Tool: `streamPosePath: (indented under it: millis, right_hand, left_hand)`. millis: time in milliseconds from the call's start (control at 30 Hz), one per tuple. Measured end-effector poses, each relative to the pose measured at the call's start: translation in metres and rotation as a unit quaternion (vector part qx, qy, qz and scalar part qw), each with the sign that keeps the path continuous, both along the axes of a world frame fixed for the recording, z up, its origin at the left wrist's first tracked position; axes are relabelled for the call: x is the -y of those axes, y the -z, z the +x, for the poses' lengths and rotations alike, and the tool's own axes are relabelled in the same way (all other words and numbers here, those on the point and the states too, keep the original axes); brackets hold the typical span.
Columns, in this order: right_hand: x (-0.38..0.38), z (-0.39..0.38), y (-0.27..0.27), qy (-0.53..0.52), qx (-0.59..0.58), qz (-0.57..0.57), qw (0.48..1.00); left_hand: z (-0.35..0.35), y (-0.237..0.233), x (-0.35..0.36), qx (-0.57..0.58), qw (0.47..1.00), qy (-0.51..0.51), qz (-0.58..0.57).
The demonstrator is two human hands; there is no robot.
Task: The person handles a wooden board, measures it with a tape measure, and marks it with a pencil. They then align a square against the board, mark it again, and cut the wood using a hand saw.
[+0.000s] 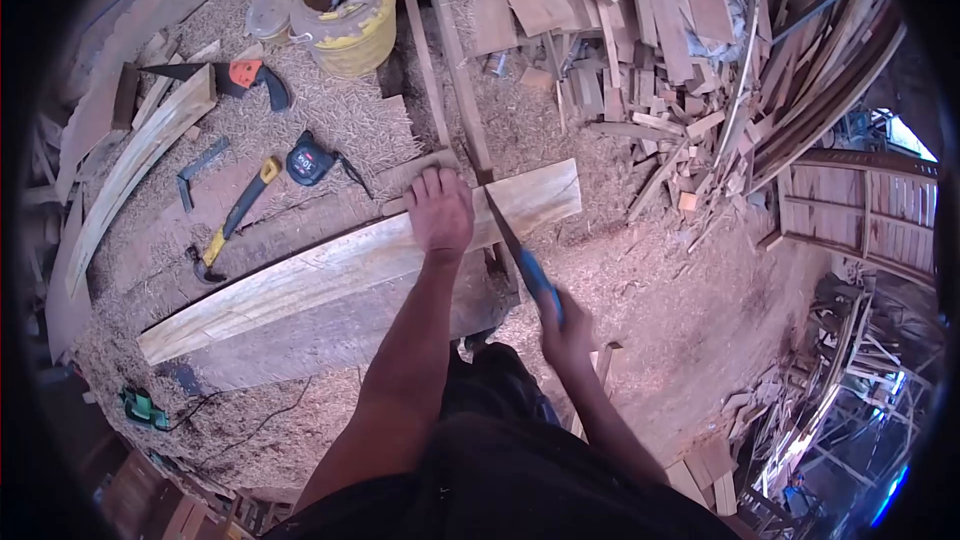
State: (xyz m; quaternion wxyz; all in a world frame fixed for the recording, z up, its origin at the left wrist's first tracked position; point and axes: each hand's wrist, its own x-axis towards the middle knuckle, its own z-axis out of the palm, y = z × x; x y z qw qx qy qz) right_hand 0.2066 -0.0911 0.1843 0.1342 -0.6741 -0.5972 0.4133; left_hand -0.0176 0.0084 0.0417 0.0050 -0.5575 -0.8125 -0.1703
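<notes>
A long pale wooden plank (320, 270) lies slantwise across the bench. My left hand (441, 212) presses down on it toward its right end, the fingers curled over the far edge. In my right hand (567, 333) is a handsaw (537, 275) with a blue handle, my fingers wrapped round the grip. Its narrow blade crosses the plank just right of my left hand, the tip pointing away from me. Beyond the plank lie a claw hammer (240, 210) with a yellow and black handle, a tape measure (311, 161) and a small metal square (199, 172).
A second saw (240, 75) with an orange and black handle rests at the upper left beside a curved board (140, 165). A yellow bucket (350, 35) stands at the back. Wood offcuts (660, 105) are heaped on the right. Shavings cover the ground (660, 320).
</notes>
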Motion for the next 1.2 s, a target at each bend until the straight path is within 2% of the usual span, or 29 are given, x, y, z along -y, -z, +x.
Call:
streamPosePath:
  millis: [33,67,100,167,200,267,333,367,467,500,533,567,667,767,800,833,867,967,1000,1100,1133,1200]
  right_hand:
    - [-0.033,-0.030,0.030,0.020,-0.057,0.055,0.997]
    - [-0.067,-0.054,0.049,-0.011,-0.099,0.103,0.990]
    - [-0.092,-0.069,0.041,-0.034,-0.037,0.065,0.997]
    - [-0.093,-0.071,0.036,-0.034,-0.055,0.068,0.996]
    - [-0.078,-0.064,0.029,-0.028,-0.058,0.061,0.996]
    - [-0.014,-0.022,-0.029,0.016,-0.040,0.018,0.999]
    - [0.057,0.034,-0.072,0.029,-0.017,-0.097,0.995]
    - [0.078,0.041,-0.097,0.053,-0.034,-0.077,0.995]
    - [0.055,0.027,-0.056,0.019,0.005,-0.029,0.999]
    - [0.023,0.010,-0.015,0.006,-0.004,0.018,1.000]
    - [-0.016,-0.015,0.000,0.012,-0.039,0.014,0.999]
    - [-0.046,-0.029,0.028,-0.008,-0.057,0.058,0.997]
    - [-0.065,-0.049,0.042,-0.024,-0.079,0.106,0.991]
    - [-0.010,-0.018,-0.016,-0.008,-0.052,0.058,0.997]
    - [0.016,-0.002,-0.059,0.016,-0.021,-0.008,1.000]
    - [0.046,0.023,-0.079,0.020,-0.008,-0.057,0.998]
    - [0.075,0.044,-0.090,0.032,-0.016,-0.057,0.998]
    - [0.073,0.042,-0.069,0.018,-0.012,-0.028,0.999]
    - [0.038,0.023,-0.044,0.001,0.019,-0.045,0.999]
    - [-0.073,-0.062,0.058,-0.015,-0.065,0.119,0.991]
    - [-0.101,-0.081,0.040,-0.032,-0.046,0.053,0.997]
    - [-0.091,-0.072,0.043,-0.032,-0.081,0.076,0.993]
  left_hand:
    - [0.000,0.000,0.000,0.004,1.000,-0.003,0.003]
    - [0.004,0.000,0.000,0.010,1.000,-0.003,0.006]
    - [0.004,0.002,-0.002,0.003,1.000,-0.004,0.005]
    - [0.003,0.009,0.001,-0.003,1.000,-0.003,0.002]
    - [0.011,0.010,0.018,0.004,1.000,0.006,-0.003]
    - [0.001,0.007,0.001,0.001,1.000,0.007,0.023]
    - [0.004,0.006,0.003,-0.004,1.000,0.012,0.022]
    - [0.005,0.006,0.005,-0.006,1.000,0.012,0.018]
    - [0.002,0.002,-0.005,-0.001,1.000,0.001,0.008]
    - [0.002,0.000,-0.003,0.008,1.000,0.001,0.007]
    - [0.004,-0.002,-0.001,0.019,1.000,0.000,0.008]
    - [0.004,0.001,-0.001,0.015,1.000,-0.003,0.010]
    - [0.004,0.005,0.002,0.017,1.000,-0.004,0.013]
    - [0.001,0.004,-0.008,-0.011,0.999,0.006,0.031]
    - [0.001,0.007,0.000,-0.014,0.999,0.007,0.033]
    - [0.003,0.002,0.001,0.001,1.000,0.008,0.023]
    - [0.005,0.002,0.002,0.001,1.000,0.007,0.016]
    - [0.004,0.002,-0.004,-0.004,1.000,0.001,0.004]
    - [0.003,0.002,-0.007,0.001,1.000,-0.002,0.002]
    - [0.004,0.003,-0.001,-0.003,1.000,-0.008,-0.008]
    - [0.004,0.003,-0.002,-0.008,1.000,-0.008,-0.009]
    - [-0.001,0.002,-0.005,-0.002,1.000,-0.006,-0.009]
